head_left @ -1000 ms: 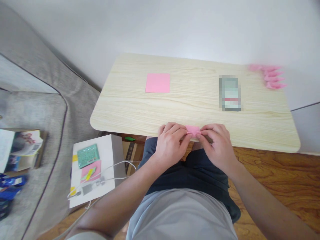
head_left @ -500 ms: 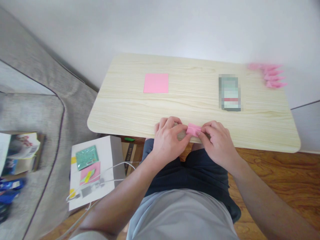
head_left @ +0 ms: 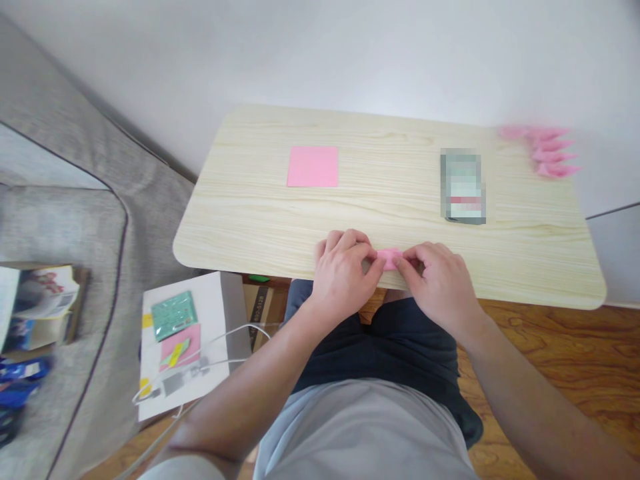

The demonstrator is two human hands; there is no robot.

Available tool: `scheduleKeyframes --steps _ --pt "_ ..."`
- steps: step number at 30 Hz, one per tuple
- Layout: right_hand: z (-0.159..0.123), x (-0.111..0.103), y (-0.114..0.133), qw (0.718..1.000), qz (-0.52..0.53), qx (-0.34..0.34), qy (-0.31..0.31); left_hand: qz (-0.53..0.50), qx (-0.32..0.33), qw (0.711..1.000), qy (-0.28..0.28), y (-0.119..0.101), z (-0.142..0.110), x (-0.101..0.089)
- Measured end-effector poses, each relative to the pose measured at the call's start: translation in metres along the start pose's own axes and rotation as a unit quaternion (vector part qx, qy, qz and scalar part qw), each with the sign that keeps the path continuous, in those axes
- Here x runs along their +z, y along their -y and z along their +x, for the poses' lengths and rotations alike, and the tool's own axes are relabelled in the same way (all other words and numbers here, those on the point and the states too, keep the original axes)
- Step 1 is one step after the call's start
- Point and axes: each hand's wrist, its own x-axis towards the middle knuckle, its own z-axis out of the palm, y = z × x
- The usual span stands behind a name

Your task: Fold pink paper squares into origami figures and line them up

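Head view: left hand [head_left: 345,273] and right hand [head_left: 443,283] pinch folded paper [head_left: 389,258] by the woodgrain tabletop [head_left: 385,200]'s near edge, room beyond.

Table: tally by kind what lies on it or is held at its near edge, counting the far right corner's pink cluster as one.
Flat pink square: 1
Held pink piece: 1
Pixelated object: 1
Pink folded cluster: 1
Total: 4

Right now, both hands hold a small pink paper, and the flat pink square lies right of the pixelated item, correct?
Not quite: the head view shows the flat pink square left of the pixelated item. The left hand and right hand do hold the small pink paper.
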Motion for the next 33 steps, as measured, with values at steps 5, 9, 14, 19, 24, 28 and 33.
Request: scheduleKeyframes --steps 5,9,14,19,24,28,33 --pt "-0.005 0.003 0.001 1.0 -0.011 -0.005 -0.026 0.008 -0.003 1.0 -0.006 -0.003 -0.004 0.002" --pt "-0.004 0.001 0.0 1.0 -0.013 -0.006 -0.016 0.012 -0.005 1.0 -0.009 -0.004 -0.006 0.003" --pt "0.004 -0.009 -0.008 0.998 0.031 -0.03 0.044 0.016 -0.009 1.0 -0.014 -0.004 -0.006 0.005" --pt "0.014 -0.016 -0.015 0.995 0.024 -0.04 0.089 0.021 -0.02 0.999 -0.022 -0.005 -0.006 0.006" --pt "0.022 -0.018 -0.011 0.994 -0.005 -0.028 0.105 0.026 -0.026 0.999 -0.03 -0.005 -0.007 0.008" --pt "0.024 -0.018 -0.006 0.993 -0.033 -0.017 0.108 0.034 -0.032 0.998 -0.033 -0.004 -0.007 0.009" --pt "0.023 -0.015 -0.003 0.995 -0.045 -0.009 0.094 0.047 -0.033 0.998 -0.035 -0.004 -0.008 0.008"
